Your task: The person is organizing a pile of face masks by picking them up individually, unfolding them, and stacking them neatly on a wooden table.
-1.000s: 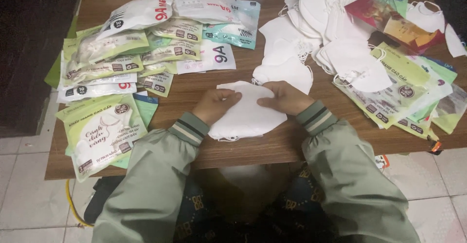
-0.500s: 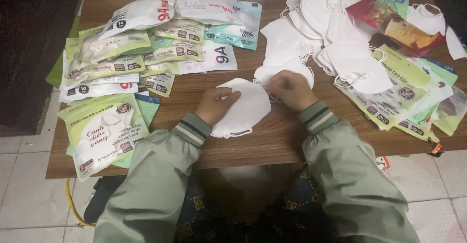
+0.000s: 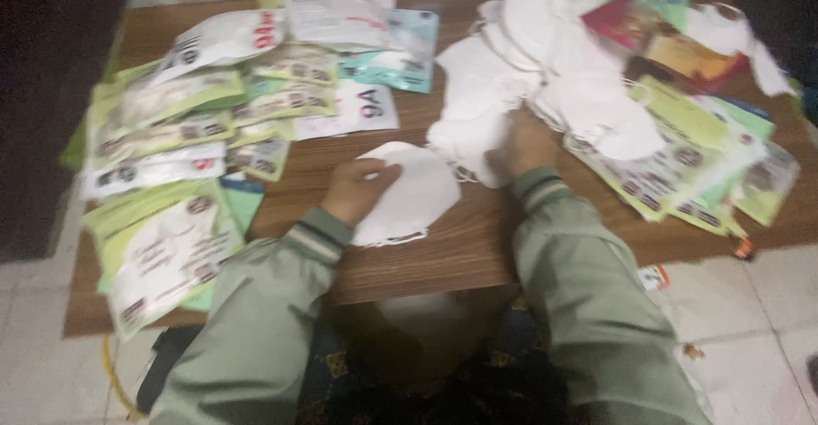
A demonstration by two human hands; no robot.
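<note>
Masks cover most of the wooden table (image 3: 477, 246): a heap of loose white face masks (image 3: 545, 76) lies at the far middle and right, and flat packets are spread to either side. The person's left hand (image 3: 356, 188) rests on one folded white mask (image 3: 411, 193) lying flat on the bare wood near the front edge, with the thumb and fingers pressed on its upper left part; it pins the mask down, and the blur hides whether it also pinches the edge. The right hand (image 3: 527, 142) is apart from that mask, reaching into the near edge of the loose heap; its fingers are curled among the white masks, but whether they have closed on one cannot be told. Both sleeves are pale green with striped cuffs.

To the left sit green and white packets (image 3: 162, 221), several of which seem to hold a mask each, and more green packets (image 3: 690, 152) fan out on the right under the heap. Judging by this layout, the work is partway along: many packets look filled, one mask lies singled out at the front, and a large heap of loose masks is not yet dealt with.
</note>
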